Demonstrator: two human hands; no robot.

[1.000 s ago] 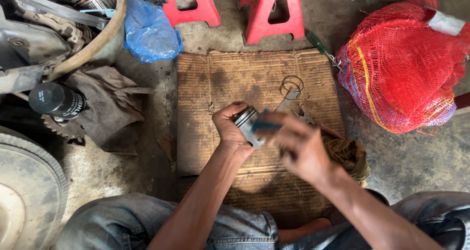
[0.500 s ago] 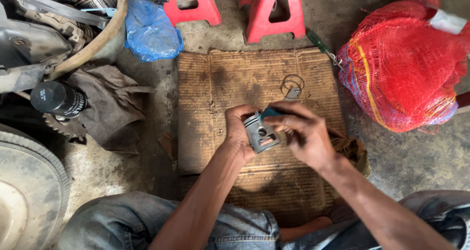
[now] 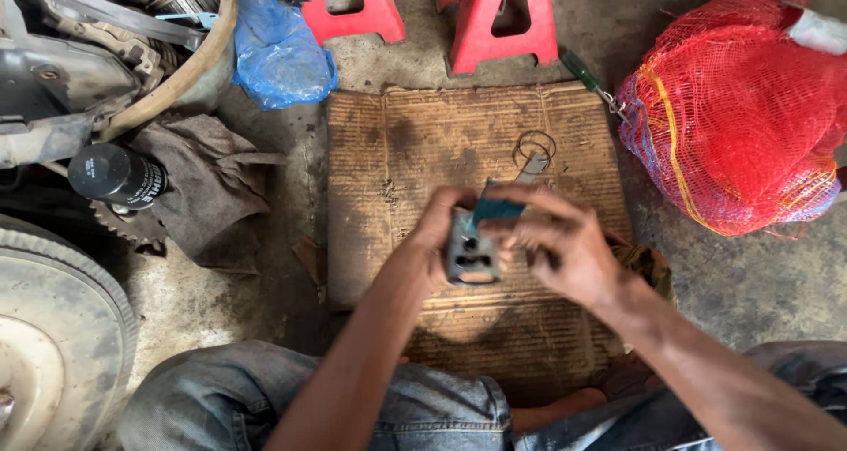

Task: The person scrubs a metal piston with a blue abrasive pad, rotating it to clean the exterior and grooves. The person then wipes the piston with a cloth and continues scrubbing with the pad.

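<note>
Since a moment ago we have turned the piston (image 3: 470,255) downward, left hand (image 3: 441,230) clamping it steady while right hand (image 3: 556,248) pinches a teal tool (image 3: 496,209) just above.

A blue plastic bag (image 3: 278,49) lies crumpled at upper left, by the red stands. A red net sack (image 3: 732,116) bulges at right (white tag (image 3: 819,29) on top). The black oil filter (image 3: 116,176) at left bears a white label.

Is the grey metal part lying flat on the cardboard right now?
No, the left hand holds the grey metal part up above the cardboard, with the right hand at it.
</note>
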